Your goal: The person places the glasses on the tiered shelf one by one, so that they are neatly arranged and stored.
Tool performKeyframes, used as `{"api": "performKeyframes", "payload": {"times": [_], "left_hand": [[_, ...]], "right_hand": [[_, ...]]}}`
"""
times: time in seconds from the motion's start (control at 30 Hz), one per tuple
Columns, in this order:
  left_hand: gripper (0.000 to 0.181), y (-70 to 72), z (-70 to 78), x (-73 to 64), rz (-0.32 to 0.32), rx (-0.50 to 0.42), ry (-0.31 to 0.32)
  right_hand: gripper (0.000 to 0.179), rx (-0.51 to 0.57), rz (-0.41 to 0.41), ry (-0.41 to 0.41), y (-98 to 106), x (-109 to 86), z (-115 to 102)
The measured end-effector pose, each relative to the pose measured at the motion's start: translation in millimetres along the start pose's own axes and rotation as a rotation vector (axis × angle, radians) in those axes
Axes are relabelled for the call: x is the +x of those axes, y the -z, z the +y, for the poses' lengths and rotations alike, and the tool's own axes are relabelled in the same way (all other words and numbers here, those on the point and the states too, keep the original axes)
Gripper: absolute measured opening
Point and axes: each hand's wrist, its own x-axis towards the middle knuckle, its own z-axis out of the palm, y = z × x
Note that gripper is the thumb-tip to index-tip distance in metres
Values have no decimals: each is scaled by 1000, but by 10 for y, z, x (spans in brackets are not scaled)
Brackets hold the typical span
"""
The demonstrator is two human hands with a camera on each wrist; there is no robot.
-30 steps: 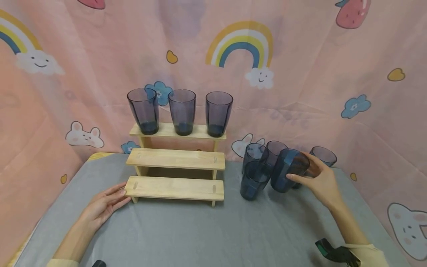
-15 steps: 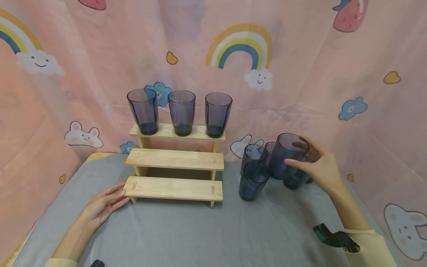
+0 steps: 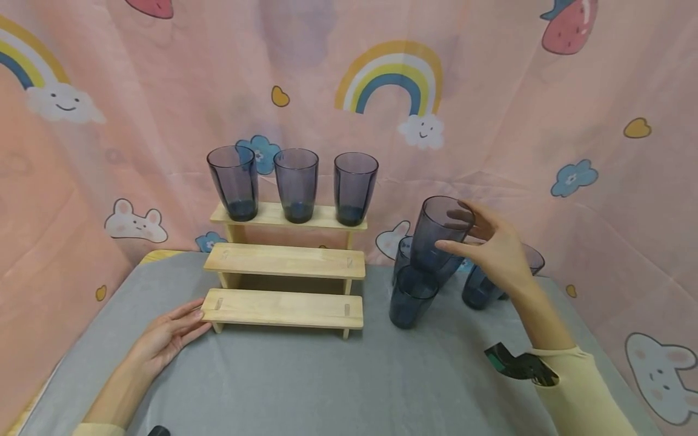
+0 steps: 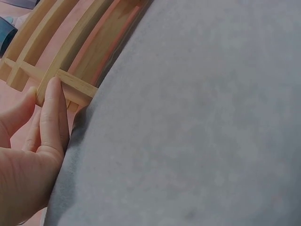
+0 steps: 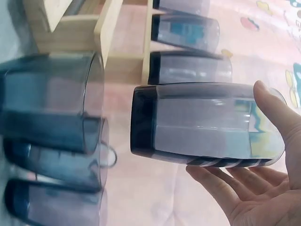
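Note:
My right hand grips a dark tinted glass near its rim, thumb on one side and fingers on the other. In the right wrist view the held glass is clear of the other glasses. My left hand pinches the left end of the lowest step of a three-step wooden stand, thumb above and fingers at the edge, as the left wrist view shows at the wooden end. Three matching glasses, the middle one among them, stand upright in a row on the top step.
Right of the stand, more glasses are on the grey cloth: a front glass with others behind it, partly hidden by the held one. Another glass stands farther right, below my right hand. A pink patterned curtain hangs behind the table.
My right hand has lifted the glass from the group on the right and carried it up and to the left. The left hand stays at the stand's lowest step.

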Motion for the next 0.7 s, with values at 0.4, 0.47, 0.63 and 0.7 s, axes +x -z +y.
{"api": "performKeyframes", "payload": {"times": [0.4, 0.47, 0.63, 0.7], "left_hand": [[23, -2, -13, 11, 16, 2, 3], [23, -1, -15, 14, 17, 9, 4], [23, -2, -21, 13, 22, 28, 2], [24, -3, -21, 12, 25, 23, 5]], "right_hand": [[79, 121, -58, 125, -443, 140, -159], [80, 150, -77, 131, -525, 158, -183], [80, 211, -119, 132, -749, 200, -279], [81, 204, -114, 134, -844, 212, -317]]}}
